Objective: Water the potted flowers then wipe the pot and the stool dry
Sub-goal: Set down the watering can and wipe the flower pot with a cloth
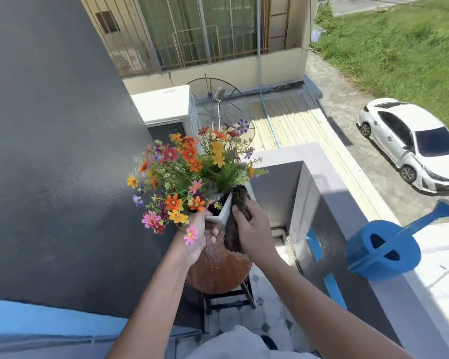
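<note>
Wiping step in hand: left hand [202, 238] in firm grip on the pot [222, 212], held tilted above the wet stool [218, 270], right hand [253, 229] pressing the dark cloth [240, 200] to its side; stool top remains, judged next.

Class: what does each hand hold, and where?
The left hand grips the pot at its rim corner; the right hand presses a dark cloth against its side.

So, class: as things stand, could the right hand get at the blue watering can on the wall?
Probably yes: the right hand holds a dark cloth against the pot, but nothing stands between it and the watering can.
</note>
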